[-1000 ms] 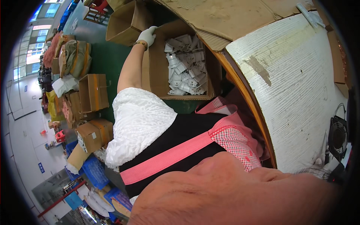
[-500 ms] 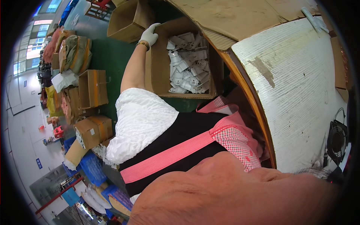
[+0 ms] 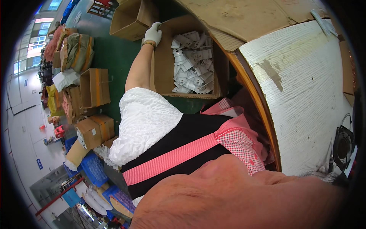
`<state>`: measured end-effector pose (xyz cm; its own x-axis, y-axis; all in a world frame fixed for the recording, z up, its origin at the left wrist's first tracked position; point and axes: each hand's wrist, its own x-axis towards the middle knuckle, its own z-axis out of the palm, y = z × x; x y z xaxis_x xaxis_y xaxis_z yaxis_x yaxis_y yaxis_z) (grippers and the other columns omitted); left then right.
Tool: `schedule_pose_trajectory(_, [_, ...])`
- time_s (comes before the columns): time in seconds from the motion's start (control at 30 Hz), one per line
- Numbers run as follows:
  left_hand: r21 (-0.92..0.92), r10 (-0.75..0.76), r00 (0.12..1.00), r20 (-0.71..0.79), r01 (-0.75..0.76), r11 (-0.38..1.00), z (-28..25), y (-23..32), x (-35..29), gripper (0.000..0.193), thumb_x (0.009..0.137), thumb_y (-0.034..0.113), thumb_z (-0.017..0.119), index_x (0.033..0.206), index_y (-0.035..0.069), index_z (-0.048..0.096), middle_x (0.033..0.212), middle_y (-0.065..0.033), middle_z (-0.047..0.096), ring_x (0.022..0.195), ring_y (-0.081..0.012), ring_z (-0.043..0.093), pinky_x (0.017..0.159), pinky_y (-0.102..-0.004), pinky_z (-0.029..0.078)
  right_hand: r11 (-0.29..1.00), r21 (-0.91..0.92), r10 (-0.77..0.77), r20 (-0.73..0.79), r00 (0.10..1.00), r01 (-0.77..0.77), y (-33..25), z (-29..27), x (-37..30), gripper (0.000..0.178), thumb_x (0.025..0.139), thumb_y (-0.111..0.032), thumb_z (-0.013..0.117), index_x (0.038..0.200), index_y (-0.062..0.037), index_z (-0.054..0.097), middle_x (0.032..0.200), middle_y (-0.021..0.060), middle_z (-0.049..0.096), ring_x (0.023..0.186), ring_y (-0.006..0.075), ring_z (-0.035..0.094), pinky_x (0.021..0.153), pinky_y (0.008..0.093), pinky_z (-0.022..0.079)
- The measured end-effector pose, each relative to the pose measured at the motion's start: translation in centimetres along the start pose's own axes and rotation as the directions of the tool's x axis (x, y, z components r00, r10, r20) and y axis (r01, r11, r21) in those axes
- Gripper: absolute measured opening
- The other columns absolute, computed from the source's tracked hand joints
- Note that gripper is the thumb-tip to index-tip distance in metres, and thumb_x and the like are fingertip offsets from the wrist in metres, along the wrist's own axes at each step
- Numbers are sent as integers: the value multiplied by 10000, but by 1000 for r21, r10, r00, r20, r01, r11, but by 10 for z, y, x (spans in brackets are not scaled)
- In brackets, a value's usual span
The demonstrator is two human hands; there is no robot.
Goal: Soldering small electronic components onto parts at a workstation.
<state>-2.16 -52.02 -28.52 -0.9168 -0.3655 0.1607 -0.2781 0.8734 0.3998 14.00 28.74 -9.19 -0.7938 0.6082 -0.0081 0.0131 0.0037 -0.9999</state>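
Note:
My left hand [image 3: 153,34], in a white glove with a bracelet at the wrist, reaches forward to the far left corner of an open cardboard box [image 3: 163,79]. Its fingers close over the box's rim, though the fingertips are partly hidden. Inside the box lies a loose heap of white plastic parts [image 3: 192,68], several of them with moulded shapes. My right hand does not show in the picture.
Beyond the box stands another open carton [image 3: 127,21]. A worn white tabletop [image 3: 297,91] with a wooden edge and a cardboard sheet [image 3: 248,19] on it fills the right. More cartons [image 3: 95,88], sacks and blue bundles [image 3: 93,168] line the left. A small black fan [image 3: 343,147] sits far right.
My left hand has drawn slightly nearer and to the right along the rim, its fingers more bunched than before. The box and its heap look almost unmoved.

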Motion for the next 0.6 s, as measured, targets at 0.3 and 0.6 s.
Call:
schedule_pose_trajectory(0.3, [265,-167,984,63,144,953,6,17,1,308,837,221,524,1143,197,506,942,-225,631,909,-409,594,802,-464,475,997,56,61,-2,998,-61,4,-15,5,539,943,-417,408,1301,-13,408,1304,127,475,1153,218,478,984,312,372])
schedule_pose_trajectory(0.6, [95,-179,964,195,163,982,-18,20,-49,1003,778,433,620,1438,75,-44,1194,-303,524,1099,-411,532,924,-409,433,988,-156,19,95,995,-4,17,-15,6,546,946,-459,372,1252,-20,479,1051,53,568,787,135,458,810,265,380])
